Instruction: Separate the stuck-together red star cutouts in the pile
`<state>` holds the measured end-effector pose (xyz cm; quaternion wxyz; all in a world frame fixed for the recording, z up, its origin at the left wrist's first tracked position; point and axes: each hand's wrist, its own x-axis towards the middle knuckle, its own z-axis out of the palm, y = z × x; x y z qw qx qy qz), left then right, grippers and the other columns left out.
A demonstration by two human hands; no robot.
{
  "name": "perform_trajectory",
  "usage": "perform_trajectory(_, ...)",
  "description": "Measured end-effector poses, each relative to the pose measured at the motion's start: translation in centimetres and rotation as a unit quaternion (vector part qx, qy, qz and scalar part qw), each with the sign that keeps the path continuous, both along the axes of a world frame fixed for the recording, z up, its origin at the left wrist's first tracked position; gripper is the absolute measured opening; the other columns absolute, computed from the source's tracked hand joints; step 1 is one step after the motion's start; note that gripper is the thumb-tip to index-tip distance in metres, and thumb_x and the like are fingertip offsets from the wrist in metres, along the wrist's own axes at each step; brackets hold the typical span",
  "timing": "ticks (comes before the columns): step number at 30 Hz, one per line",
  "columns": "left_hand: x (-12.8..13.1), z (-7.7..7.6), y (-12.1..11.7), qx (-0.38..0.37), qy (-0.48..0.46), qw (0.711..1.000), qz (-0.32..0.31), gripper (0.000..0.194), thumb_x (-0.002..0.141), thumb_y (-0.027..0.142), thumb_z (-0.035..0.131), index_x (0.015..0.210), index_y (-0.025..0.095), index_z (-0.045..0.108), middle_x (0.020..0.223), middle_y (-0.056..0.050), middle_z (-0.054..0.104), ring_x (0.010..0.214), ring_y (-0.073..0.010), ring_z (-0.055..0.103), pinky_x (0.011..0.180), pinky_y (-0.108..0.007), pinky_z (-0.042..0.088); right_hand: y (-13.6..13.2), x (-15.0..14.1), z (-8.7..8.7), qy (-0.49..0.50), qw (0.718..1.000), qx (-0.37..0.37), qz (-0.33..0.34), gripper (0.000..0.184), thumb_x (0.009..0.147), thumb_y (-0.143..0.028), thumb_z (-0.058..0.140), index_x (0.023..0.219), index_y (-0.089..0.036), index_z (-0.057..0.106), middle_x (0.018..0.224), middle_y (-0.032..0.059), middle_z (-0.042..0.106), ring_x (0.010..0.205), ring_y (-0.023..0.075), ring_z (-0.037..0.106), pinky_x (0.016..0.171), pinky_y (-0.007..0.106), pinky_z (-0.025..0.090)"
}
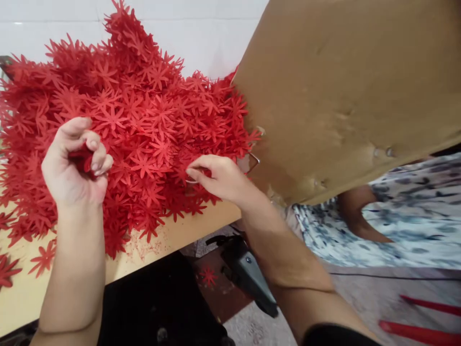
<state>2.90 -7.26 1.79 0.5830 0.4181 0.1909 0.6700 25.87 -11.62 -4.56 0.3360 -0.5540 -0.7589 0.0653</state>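
Note:
A large heap of red flower-shaped cutouts [144, 125] with narrow petals covers much of a pale wooden table [194, 228]. Over its left part, my left hand [77, 163] is raised palm toward me, its fingers curled around what looks like a dark red flower cutout. Only a bit of that red shows inside the palm. My right hand [219, 178] is at the heap's right front edge, thumb and fingers pinched together. A thin pale line shows by its fingertips; what the pinch holds is too small to make out.
A big brown panel [342, 96] leans in from the upper right, beside a person in patterned clothing [414, 211]. Loose cutouts [43, 258] lie at the table's left. Below are a grey-black device [248, 269] and red bars [421, 331]; a white wall [209, 38] stands behind.

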Motion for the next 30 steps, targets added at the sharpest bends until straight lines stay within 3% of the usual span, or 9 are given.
perform_trajectory(3, 0.6, 0.9, -0.2, -0.008, 0.009, 1.0, -0.012, 0.021, 0.074, 0.01, 0.042, 0.06, 0.018, 0.056, 0.047, 0.003, 0.048, 0.032, -0.0031, 0.028, 0.033, -0.018, 0.017, 0.5, 2.0, -1.8, -0.135, 0.986, -0.092, -0.031, 0.023, 0.085, -0.032, 0.051, 0.088, -0.014, 0.066, 0.088, 0.0071, 0.068, 0.084, 0.0179, 0.055, 0.081, 0.032, 0.038)
perform_trajectory(7, 0.7, 1.8, -0.1, 0.009, 0.011, 1.0, -0.002, 0.021, 0.074, 0.012, 0.043, 0.059, 0.018, 0.057, 0.05, 0.002, 0.048, 0.032, -0.0034, 0.029, 0.032, -0.018, 0.016, 1.2, 0.3, -2.3, -0.309, 0.937, -0.152, -0.06, 0.028, 0.083, -0.039, 0.053, 0.089, -0.015, 0.066, 0.099, 0.0098, 0.066, 0.098, 0.0255, 0.047, 0.081, 0.037, 0.032)
perform_trajectory(11, 0.3, 1.3, 0.8, 0.03, 0.017, 0.999, 0.007, 0.022, 0.08, 0.016, 0.045, 0.061, 0.019, 0.057, 0.05, 0.003, 0.05, 0.033, -0.0029, 0.031, 0.032, -0.017, 0.019, 2.2, -1.9, -1.8, -0.414, 0.896, -0.16, 0.004, 0.027, 0.083, -0.033, 0.052, 0.091, -0.012, 0.066, 0.098, 0.0129, 0.066, 0.102, 0.027, 0.048, 0.085, 0.039, 0.029)
perform_trajectory(16, -0.6, 0.4, 2.5, 0.062, 0.006, 0.997, 0.049, 0.02, 0.079, 0.014, 0.046, 0.063, 0.018, 0.058, 0.051, 0.003, 0.052, 0.034, -0.0029, 0.035, 0.033, -0.017, 0.022, 4.4, -1.9, -1.2, -0.435, 0.88, -0.176, 0.073, 0.025, 0.081, -0.029, 0.05, 0.093, -0.013, 0.066, 0.101, 0.0118, 0.067, 0.102, 0.023, 0.056, 0.089, 0.035, 0.031)
perform_trajectory(23, -2.3, 0.1, 3.4, 0.112, -0.001, 0.986, 0.124, 0.023, 0.076, 0.005, 0.042, 0.066, 0.017, 0.06, 0.052, 0.003, 0.054, 0.035, -0.0034, 0.036, 0.033, -0.018, 0.019, 5.4, -2.2, -1.1, -0.464, 0.854, -0.229, 0.053, 0.025, 0.077, -0.017, 0.046, 0.079, -0.012, 0.07, 0.082, 0.0152, 0.07, 0.081, 0.0236, 0.065, 0.075, 0.032, 0.037)
perform_trajectory(27, -2.2, 0.3, 3.2, 0.094, -0.006, 0.988, 0.121, 0.021, 0.077, 0.007, 0.045, 0.065, 0.018, 0.059, 0.051, 0.003, 0.054, 0.035, -0.0035, 0.035, 0.033, -0.019, 0.019, 5.1, -1.7, -1.0, -0.447, 0.861, -0.233, 0.07, 0.029, 0.083, -0.034, 0.046, 0.084, -0.016, 0.068, 0.087, 0.01, 0.07, 0.081, 0.0189, 0.063, 0.075, 0.028, 0.038)
perform_trajectory(30, -1.9, 0.4, 2.9, 0.045, -0.004, 0.994, 0.097, 0.019, 0.079, 0.014, 0.05, 0.063, 0.02, 0.058, 0.05, 0.003, 0.054, 0.035, -0.0043, 0.036, 0.034, -0.019, 0.022, 4.9, -1.4, -0.3, -0.41, 0.87, -0.259, 0.086, 0.031, 0.082, -0.042, 0.051, 0.08, -0.015, 0.067, 0.078, 0.007, 0.068, 0.068, 0.0143, 0.058, 0.066, 0.024, 0.038)
